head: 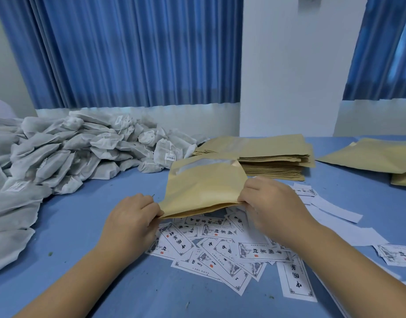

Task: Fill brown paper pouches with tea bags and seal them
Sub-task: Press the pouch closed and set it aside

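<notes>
Both hands pinch one brown paper pouch [204, 191] by its near edge, above scattered printed labels [220, 246].

The left hand [133, 216] grips the pouch's near-left corner and the right hand [273, 203] its near-right corner, fingers curled on the paper, with the pouch stretched between them and its far end, with a clear strip, lifted beyond the knuckles. The labels lie on the blue table [82, 237] under and just in front of both hands. A heap of white tea bags [71, 152] spreads out beyond and to the left of the left hand. A stack of flat pouches [273, 157] sits beyond the right hand, with more pouches [376, 154] well to its right.
</notes>
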A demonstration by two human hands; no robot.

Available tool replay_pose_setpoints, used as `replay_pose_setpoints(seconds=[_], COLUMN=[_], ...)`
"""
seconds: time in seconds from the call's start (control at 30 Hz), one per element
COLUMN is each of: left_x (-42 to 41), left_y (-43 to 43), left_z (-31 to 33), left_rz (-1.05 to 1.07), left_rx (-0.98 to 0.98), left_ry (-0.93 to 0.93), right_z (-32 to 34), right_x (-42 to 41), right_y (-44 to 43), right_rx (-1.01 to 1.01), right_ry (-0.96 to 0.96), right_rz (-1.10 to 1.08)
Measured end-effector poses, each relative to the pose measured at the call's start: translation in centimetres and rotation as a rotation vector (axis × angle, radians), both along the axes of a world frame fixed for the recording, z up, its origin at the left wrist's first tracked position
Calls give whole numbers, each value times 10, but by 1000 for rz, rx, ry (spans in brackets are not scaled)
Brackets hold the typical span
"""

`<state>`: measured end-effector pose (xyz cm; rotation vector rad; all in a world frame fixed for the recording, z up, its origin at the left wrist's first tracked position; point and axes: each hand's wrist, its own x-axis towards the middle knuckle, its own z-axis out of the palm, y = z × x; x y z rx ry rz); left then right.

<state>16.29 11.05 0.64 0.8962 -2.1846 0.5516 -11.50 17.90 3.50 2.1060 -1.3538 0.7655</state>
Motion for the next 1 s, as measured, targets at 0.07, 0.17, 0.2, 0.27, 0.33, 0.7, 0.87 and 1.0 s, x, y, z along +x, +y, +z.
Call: replay_pose_setpoints(seconds=[0.07,0.17,0.2,0.27,0.33,0.7,0.87,1.0], left_x=[-1,-11,-17,-30,-39,-44,-51,-48], left_y=[0,6,8,9,9,13,14,17], left_z=[2,7,9,13,16,5,9,7], left_rz=[22,61,67,53,35,-1,-47,-17], left_rx=[32,103,126,128,100,70,29,49], left_ry=[-41,-101,-111,-120,-129,-73,-57,-34], right_z=[-1,-2,-2,-3,-3,-8,-6,-5], right_x=[1,1,1,2,1,10,12,19], right_y=[1,1,1,1,1,-7,-3,-2], right_rx=[-2,-1,1,5,5,-77,-71,-63], right_ry=[-4,-40,-47,-42,-26,106,110,166], right_rz=[2,6,4,-2,-16,9,-48,-15])
